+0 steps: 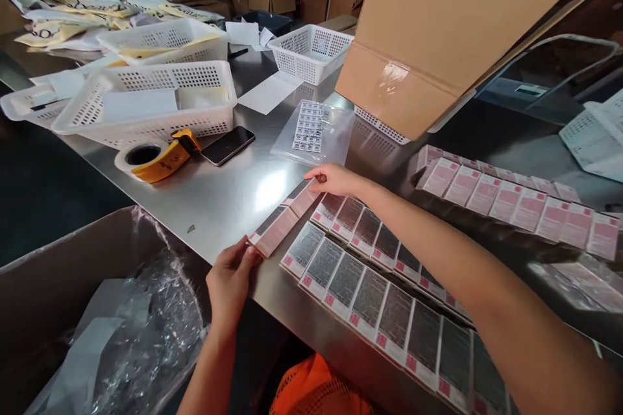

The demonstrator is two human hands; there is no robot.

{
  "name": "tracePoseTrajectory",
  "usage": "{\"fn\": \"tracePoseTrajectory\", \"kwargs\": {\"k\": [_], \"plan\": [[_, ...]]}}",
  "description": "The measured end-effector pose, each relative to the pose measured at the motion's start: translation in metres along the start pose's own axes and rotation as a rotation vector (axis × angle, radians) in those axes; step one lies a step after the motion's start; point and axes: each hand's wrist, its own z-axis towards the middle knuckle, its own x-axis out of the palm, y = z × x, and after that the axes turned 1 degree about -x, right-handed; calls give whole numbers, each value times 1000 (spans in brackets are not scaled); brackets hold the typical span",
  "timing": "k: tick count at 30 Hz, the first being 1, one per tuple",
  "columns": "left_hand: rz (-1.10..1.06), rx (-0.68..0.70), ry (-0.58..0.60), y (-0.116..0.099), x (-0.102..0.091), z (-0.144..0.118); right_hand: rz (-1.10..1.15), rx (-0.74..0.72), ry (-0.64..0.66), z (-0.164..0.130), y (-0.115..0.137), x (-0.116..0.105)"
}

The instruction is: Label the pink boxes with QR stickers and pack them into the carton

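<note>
Two small pink-and-silver boxes (287, 219) lie end to end on the metal table, left of the box rows. My left hand (228, 275) pinches their near end between thumb and fingers. At the far end, my right hand (335, 179) grips the other box, its arm reaching across the rows. Beside them stand two rows of similar boxes, a near row (367, 298) and a row behind it (363, 230) partly hidden by my right arm. A sheet of printed labels (309, 126) on a clear plastic bag (335, 136) lies just beyond my right hand.
A tape dispenser (160, 162) and a phone (228, 145) lie near white baskets (160, 123). An open carton (438, 32) stands at the back, more pink boxes (516, 204) at right. Below the table's left edge is a bin (24, 298) of plastic wrap.
</note>
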Motion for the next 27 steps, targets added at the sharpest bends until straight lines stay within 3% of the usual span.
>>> {"fn": "tracePoseTrajectory", "kwargs": {"k": [4, 7, 9, 13, 16, 21, 25, 27], "plan": [[-40, -56, -24, -9, -1, 13, 39, 80, -38, 13, 12, 5], [36, -9, -134, -21, -4, -1, 65, 115, -43, 0, 6, -7], [74, 110, -104, -25, -3, -20, 62, 133, -27, -20, -6, -21], [150, 465, 126, -26, 14, -52, 101, 103, 168, -59, -30, -40], [195, 552, 104, -23, 27, -58, 100, 68, 201, -68, -34, -35], [125, 349, 14, -20, 23, -51, 25, 76, 119, -57, -19, -24], [20, 203, -183, -15, 14, -46, -33, 120, 32, -45, -4, -14], [-44, 146, -217, -11, 13, -44, -46, 145, -25, -40, 0, -6]]}}
